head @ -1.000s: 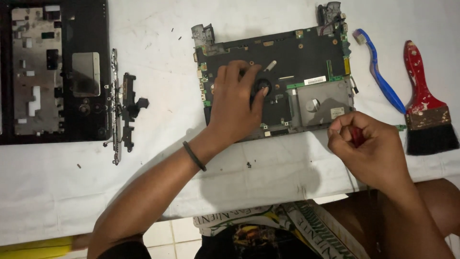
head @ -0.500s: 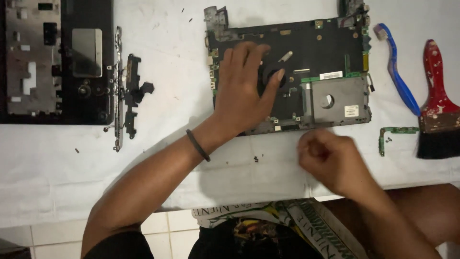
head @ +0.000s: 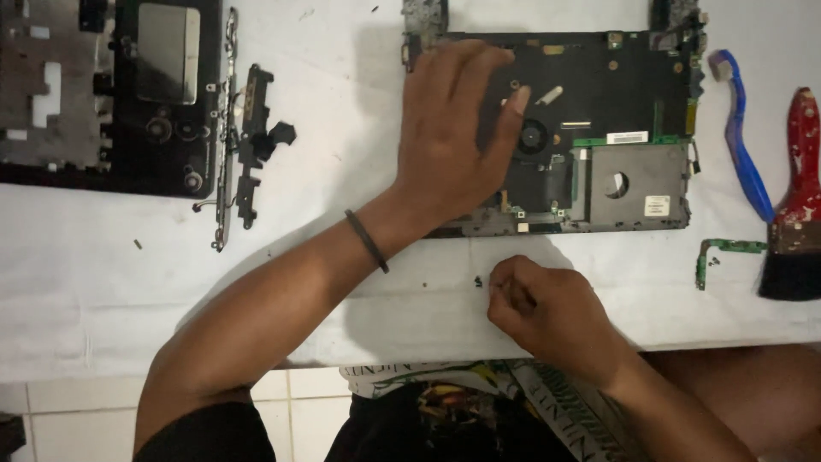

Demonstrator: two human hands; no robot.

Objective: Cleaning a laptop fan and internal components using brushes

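My left hand (head: 453,137) lies flat, fingers spread, on the left half of the black laptop motherboard assembly (head: 599,94) in the upper middle of the frame, covering that part of the board. The board still holds a small round black fan (head: 534,135) just right of my fingertips and a grey metal drive cage (head: 633,184) at its lower right corner. A thin black band (head: 368,241) sits on that wrist.

My right hand (head: 547,308) rests on the white cloth-covered table (head: 103,282) just below the board's front edge, fingers curled in together; I cannot tell whether they pinch anything. Tiny dark screws (head: 478,280) lie on the cloth just left of it.

In the upper left of the frame sits the black laptop bottom case (head: 171,145) with a grey rectangular plate in it, and beside it a black and silver hinge bracket (head: 244,145). At the right edge lie a blue toothbrush (head: 742,150), a red-handled paintbrush with black bristles (head: 795,197) and a small green L-shaped circuit strip (head: 723,250).
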